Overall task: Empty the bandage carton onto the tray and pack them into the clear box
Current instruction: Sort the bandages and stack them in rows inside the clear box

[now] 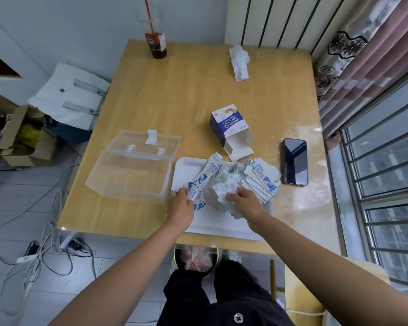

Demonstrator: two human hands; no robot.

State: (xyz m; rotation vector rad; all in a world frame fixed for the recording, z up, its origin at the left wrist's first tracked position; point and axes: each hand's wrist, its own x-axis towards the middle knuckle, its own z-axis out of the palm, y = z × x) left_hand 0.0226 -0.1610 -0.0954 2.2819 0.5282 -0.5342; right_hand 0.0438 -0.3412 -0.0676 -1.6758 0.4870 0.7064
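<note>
Left hand (180,204) and right hand (246,202), fingers (233,196) curled into bandages (259,178) on tray (186,169)

Home room, curtain (353,55) (floral), radiator (280,20)

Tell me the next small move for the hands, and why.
Probably carry the bunch in the left hand into the clear box: the carton lies open, the bandages are heaped on the tray, the box stands open beside it, and that hand grips several.
</note>
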